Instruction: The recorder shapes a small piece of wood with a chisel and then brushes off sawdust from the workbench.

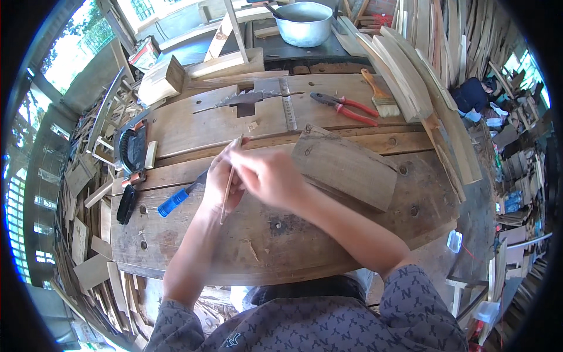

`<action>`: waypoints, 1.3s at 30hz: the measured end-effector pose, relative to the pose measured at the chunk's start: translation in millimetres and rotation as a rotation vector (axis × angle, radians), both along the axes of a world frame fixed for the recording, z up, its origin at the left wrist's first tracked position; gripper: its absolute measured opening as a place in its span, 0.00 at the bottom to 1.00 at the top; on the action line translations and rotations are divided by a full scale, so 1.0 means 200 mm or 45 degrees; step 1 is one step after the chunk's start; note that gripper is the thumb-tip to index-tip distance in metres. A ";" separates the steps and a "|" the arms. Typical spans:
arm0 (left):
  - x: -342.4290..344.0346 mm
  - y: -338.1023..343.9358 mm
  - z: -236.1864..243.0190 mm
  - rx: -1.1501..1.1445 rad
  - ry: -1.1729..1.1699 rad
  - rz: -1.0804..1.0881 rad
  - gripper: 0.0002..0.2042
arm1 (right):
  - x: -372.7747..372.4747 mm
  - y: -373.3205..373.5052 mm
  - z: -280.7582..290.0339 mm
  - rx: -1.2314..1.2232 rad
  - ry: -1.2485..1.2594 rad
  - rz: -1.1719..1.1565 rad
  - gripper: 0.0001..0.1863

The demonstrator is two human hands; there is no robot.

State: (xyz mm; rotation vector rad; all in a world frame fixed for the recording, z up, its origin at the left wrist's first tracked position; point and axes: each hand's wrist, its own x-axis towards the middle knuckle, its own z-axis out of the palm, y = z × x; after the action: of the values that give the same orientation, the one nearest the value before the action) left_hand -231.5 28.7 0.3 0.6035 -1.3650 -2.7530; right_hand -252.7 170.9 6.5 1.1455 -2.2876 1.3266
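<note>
Over the middle of the wooden workbench, my left hand is closed around a thin wooden stick, whose lower end sticks out below the palm. My right hand, slightly smeared by motion, is closed at the stick's upper part; its fingertips are partly hidden, and what they pinch does not show. A blue-handled tool lies beside my left hand, its blade partly covered by it. To the right of my right hand rests a thick wooden board.
Red-handled pliers, a brush and a metal ruler lie toward the back. A black-handled tool and a black case lie at left. Long planks lean at right; a metal pot stands behind.
</note>
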 end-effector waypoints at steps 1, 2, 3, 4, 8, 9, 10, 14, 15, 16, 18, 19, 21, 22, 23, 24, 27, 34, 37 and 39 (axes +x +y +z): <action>0.01 -0.01 0.00 -0.006 0.037 -0.139 0.16 | -0.06 0.00 0.00 -0.214 0.176 -0.040 0.15; 0.02 -0.02 0.00 -0.011 0.073 -0.278 0.16 | -0.05 0.00 -0.02 -0.213 0.177 -0.045 0.15; 0.02 -0.02 0.00 -0.110 0.049 -0.269 0.16 | -0.01 0.00 -0.04 -0.222 0.093 -0.019 0.15; 0.01 -0.04 -0.01 -0.113 0.047 -0.263 0.16 | 0.03 -0.02 -0.03 -0.234 0.006 0.017 0.15; 0.00 0.01 -0.01 -0.079 0.077 -0.011 0.15 | 0.02 0.00 0.01 -0.066 -0.008 -0.032 0.15; 0.01 0.00 0.00 -0.042 0.050 -0.130 0.15 | -0.05 0.00 -0.03 -0.261 0.111 -0.040 0.15; 0.02 -0.02 0.00 -0.003 0.025 -0.239 0.15 | -0.04 -0.01 -0.03 -0.260 0.111 -0.036 0.15; 0.01 -0.05 -0.01 -0.228 0.152 -0.257 0.15 | 0.13 -0.03 -0.04 -0.199 0.130 0.107 0.15; 0.01 -0.04 -0.01 -0.259 0.161 -0.229 0.15 | 0.10 -0.03 -0.03 -0.161 0.086 0.088 0.16; 0.01 -0.04 -0.02 -0.255 0.159 -0.237 0.15 | 0.05 -0.01 -0.02 -0.119 0.040 0.059 0.16; 0.01 -0.02 -0.03 -0.059 0.068 -0.241 0.15 | -0.06 0.00 -0.03 -0.173 0.071 -0.116 0.17; 0.01 -0.04 -0.03 -0.078 0.088 -0.282 0.15 | -0.05 -0.01 -0.05 -0.164 0.095 -0.173 0.16; 0.00 -0.04 -0.04 -0.116 0.101 -0.216 0.15 | 0.06 -0.03 -0.05 -0.156 0.138 -0.069 0.16; 0.00 -0.04 -0.04 -0.156 0.111 -0.166 0.15 | 0.10 -0.03 -0.04 -0.152 0.179 0.018 0.15; 0.00 -0.02 -0.05 -0.073 0.100 -0.112 0.15 | 0.08 -0.02 -0.03 -0.157 0.098 0.035 0.15; 0.01 -0.03 -0.05 -0.073 0.098 -0.114 0.15 | 0.02 -0.01 -0.03 -0.110 0.107 -0.033 0.15; 0.01 -0.02 -0.03 -0.064 0.101 -0.325 0.14 | -0.06 0.02 -0.04 -0.222 0.145 -0.126 0.15; 0.01 -0.05 -0.04 -0.021 0.217 -0.333 0.13 | -0.08 -0.01 -0.02 -0.236 0.085 -0.120 0.15; -0.02 -0.04 -0.05 -0.095 0.181 -0.244 0.13 | 0.06 -0.02 -0.04 -0.252 0.174 0.031 0.15; 0.02 0.04 0.06 -0.127 0.121 -0.246 0.12 | -0.02 0.03 -0.04 -0.197 0.160 -0.025 0.16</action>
State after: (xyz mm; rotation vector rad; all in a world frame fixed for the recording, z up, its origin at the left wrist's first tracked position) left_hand -228.2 37.6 13.1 0.3482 -1.6059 -2.7931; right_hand -257.0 177.2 -1.6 1.1195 -2.0641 1.3571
